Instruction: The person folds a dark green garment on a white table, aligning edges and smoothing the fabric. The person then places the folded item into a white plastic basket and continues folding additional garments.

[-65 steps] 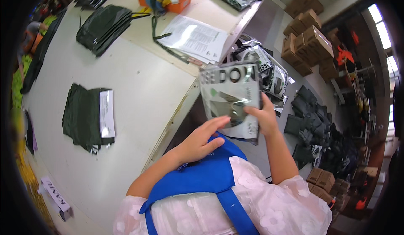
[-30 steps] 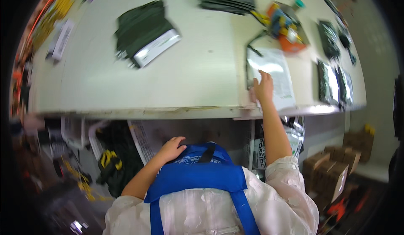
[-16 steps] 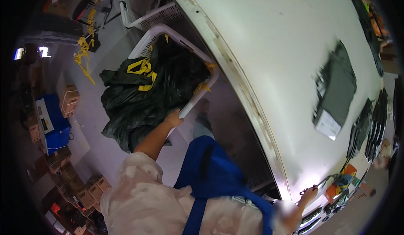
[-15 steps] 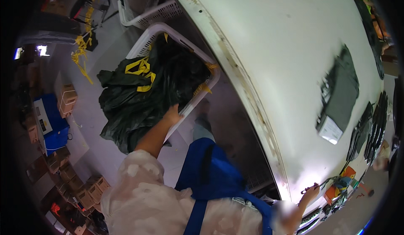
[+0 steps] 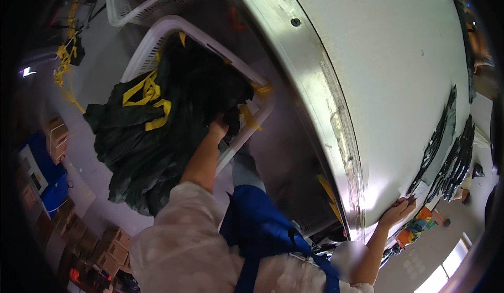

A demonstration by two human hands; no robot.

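Note:
A white plastic basket (image 5: pixel 137 57) stands on the floor to the left of the table, lined with dark green, slightly shiny sheeting (image 5: pixel 142 162) that spills over its side. My left hand (image 5: pixel 219 128) reaches into the basket near its right rim, fingers closed on dark material (image 5: pixel 231 119); the fingertips are partly hidden. Yellow strips (image 5: pixel 149 93) lie across the sheeting. At the near right end of the pale table (image 5: pixel 388 83), my right hand (image 5: pixel 398 211) rests with curled fingers around a small dark object I cannot make out. Dark flat packs (image 5: pixel 438 135) lie beyond it.
Another white basket (image 5: pixel 157 4) stands behind the first. The table's metal edge (image 5: pixel 315 72) runs close on my right. Cardboard boxes (image 5: pixel 113 248) and a blue-and-white box (image 5: pixel 39 169) are at the left. Orange and green items (image 5: pixel 412 230) sit beyond my right hand.
My left hand has moved from the basket's rim into the dark material inside. My right hand has moved further onto the table. The view has shifted, so basket and table edge appear nearer.

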